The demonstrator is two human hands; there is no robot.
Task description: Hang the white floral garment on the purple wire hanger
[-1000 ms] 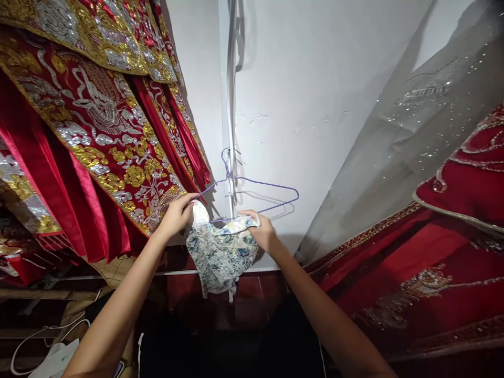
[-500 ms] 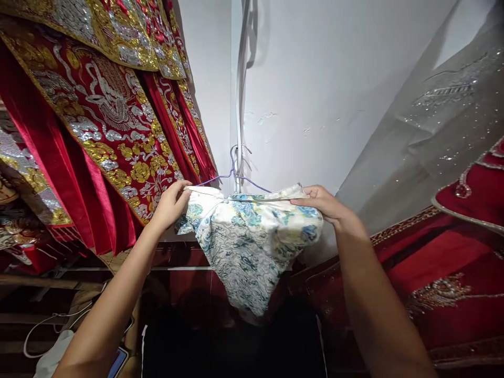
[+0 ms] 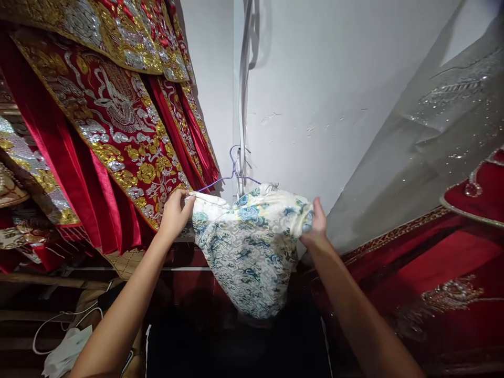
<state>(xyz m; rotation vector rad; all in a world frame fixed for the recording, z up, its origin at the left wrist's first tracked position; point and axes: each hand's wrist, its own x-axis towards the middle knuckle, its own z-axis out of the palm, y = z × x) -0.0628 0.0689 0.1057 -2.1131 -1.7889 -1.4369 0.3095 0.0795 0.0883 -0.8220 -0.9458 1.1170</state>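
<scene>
Being pulled lower over purple hanger, floral garment is being gripped by left hand and right hand, now closer together.

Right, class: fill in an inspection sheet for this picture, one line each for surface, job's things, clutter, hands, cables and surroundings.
Surface: nothing seen; the work hangs against a white wall.
Job's things: floral garment draped on a purple wire hanger, whose hook sits at a white wall strip.
Clutter: white cloth low on the left.
Hands: left hand pinches the garment's left shoulder; right hand grips its right shoulder.
Cables: white cable looping at lower left.
Surroundings: red embroidered robes on the left, sequinned grey fabric and red beaded fabric on the right.
</scene>
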